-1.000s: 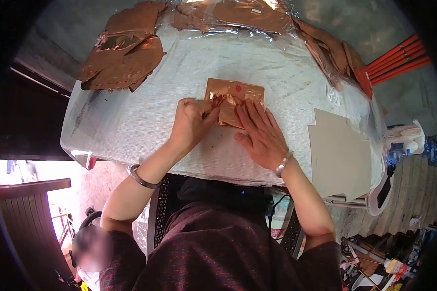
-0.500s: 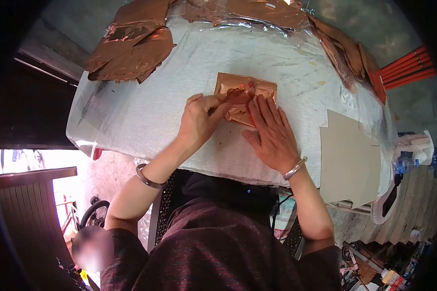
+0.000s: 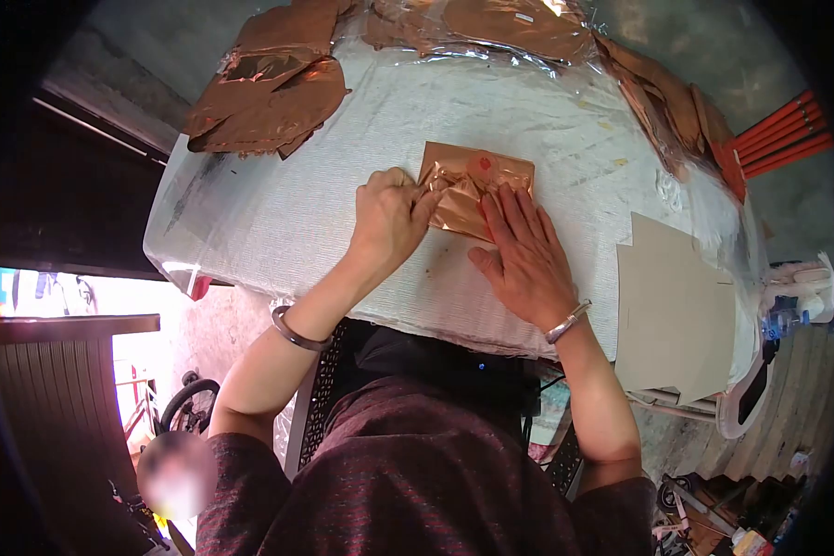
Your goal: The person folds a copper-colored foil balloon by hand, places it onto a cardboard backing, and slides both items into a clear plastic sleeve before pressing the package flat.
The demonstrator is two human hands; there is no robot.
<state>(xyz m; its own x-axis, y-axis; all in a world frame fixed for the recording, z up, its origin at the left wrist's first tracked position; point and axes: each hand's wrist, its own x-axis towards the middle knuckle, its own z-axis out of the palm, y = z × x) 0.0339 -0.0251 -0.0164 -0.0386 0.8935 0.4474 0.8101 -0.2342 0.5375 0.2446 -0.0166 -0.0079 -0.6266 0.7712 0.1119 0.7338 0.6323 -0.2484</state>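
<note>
My left hand (image 3: pixel 389 213) pinches the left edge of the shiny, copper-coloured, rectangular foil piece (image 3: pixel 459 204), slightly longer left to right, on the white-covered counter (image 3: pixel 278 218); my right hand (image 3: pixel 531 267), fingers extended flat, rests on its near right part, so both touch it.

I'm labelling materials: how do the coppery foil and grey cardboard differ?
The coppery foil is shiny and crinkled; the grey cardboard is matte and flatter. The foil looks smaller than the cardboard. The right hand rests on the foil, not the cardboard. Both lie on the table.
</note>
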